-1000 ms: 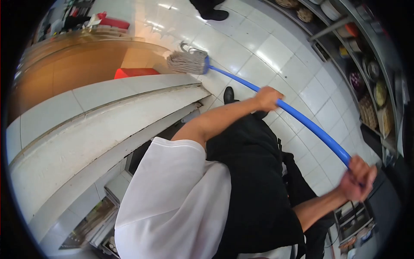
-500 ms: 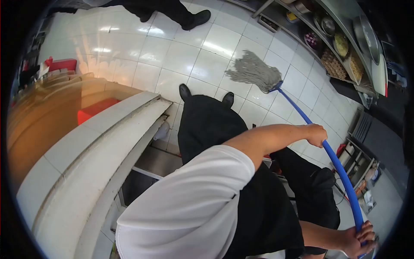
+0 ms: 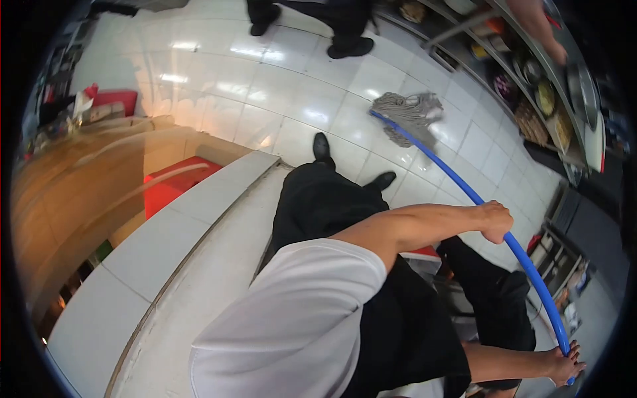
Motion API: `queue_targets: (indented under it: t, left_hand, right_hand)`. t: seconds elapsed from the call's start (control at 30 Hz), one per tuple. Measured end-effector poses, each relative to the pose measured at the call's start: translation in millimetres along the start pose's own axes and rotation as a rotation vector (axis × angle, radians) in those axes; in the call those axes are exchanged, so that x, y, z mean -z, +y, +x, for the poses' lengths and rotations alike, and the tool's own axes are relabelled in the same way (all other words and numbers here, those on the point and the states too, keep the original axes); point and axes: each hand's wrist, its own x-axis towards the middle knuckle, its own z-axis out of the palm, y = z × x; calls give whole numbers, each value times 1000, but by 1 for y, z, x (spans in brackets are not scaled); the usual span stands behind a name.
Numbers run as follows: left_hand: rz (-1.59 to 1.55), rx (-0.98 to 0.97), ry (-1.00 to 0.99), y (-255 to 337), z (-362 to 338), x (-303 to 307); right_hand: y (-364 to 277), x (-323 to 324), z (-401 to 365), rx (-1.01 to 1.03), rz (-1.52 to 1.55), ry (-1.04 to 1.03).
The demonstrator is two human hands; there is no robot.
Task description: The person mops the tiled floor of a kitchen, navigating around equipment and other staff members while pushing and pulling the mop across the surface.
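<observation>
A mop with a long blue handle [image 3: 458, 180] runs from the floor at upper centre to the lower right. Its grey string head [image 3: 415, 114] lies on the white tiles, strands spread to the right of the blue connector. My left hand [image 3: 495, 222] is closed round the handle partway up, with that arm stretched across my black apron. At the upper end of the handle, my right hand [image 3: 566, 365] holds the mop, its fingertips partly spread. My black shoes [image 3: 322, 147] stand on the tiles, left of and below the mop head.
Another person's black shoes [image 3: 350, 48] stand beyond the mop head. A forearm [image 3: 539, 30] reaches over the shelving [image 3: 494, 66] with food containers. A tiled ledge [image 3: 159, 249] borders my left. Black clothing [image 3: 491, 285] shows close on my right.
The mop's connector has swung left and the strands now trail right instead of left. My view has shifted. The other person's feet have moved right, and a forearm has appeared by the shelves.
</observation>
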Motion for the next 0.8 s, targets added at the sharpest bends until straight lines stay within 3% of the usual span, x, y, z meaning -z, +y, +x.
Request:
queue_targets:
  t: [0.03, 0.07, 0.13, 0.23, 0.3, 0.33, 0.4, 0.43, 0.5, 0.57, 0.6, 0.63, 0.7, 0.77, 0.8]
  left_hand:
    - [2, 22, 88, -15, -21, 13]
    - [56, 51, 148, -34, -42, 28]
    - [160, 138, 253, -79, -94, 56]
    - [292, 358, 469, -143, -202, 104]
    - [351, 276, 810, -195, -294, 128]
    - [413, 266, 944, -218, -341, 138]
    - [467, 375, 1113, -247, -434, 156]
    - [438, 622, 1121, -257, -477, 160]
    - [334, 754, 1294, -273, -546, 161]
    - [295, 933, 1178, -289, -611, 148]
    - [303, 1017, 1071, -300, -640, 140]
    - [114, 960, 1090, -327, -675, 127]
    - [-66, 907, 1115, -330, -674, 115]
    - [486, 1065, 792, -272, -610, 108]
    - [482, 1096, 758, -255, -581, 107]
  right_hand:
    - [3, -5, -2, -129, 105, -140]
    - [17, -17, -10, -156, 132, -151]
    - [47, -26, -35, -488, 422, -451]
    - [-22, -91, -213, -495, 419, -518]
    - [-58, -109, -315, -610, 545, -599]
    - [-63, -103, -359, -711, 843, -824]
    - [-103, -93, -456, -862, 956, -976]
    - [-106, -84, -502, -923, 1083, -1049]
    - [-109, -65, -567, -763, 1053, -1380]
    - [-114, -42, -604, -871, 1176, -1660]
    - [-112, -30, -619, -800, 1230, -1672]
    - [-108, -21, -624, -732, 1283, -1687]
    - [-91, -13, -608, -773, 1257, -1676]
    - [-69, -11, -587, -853, 1236, -1690]
    - [-50, -10, -578, -827, 1230, -1649]
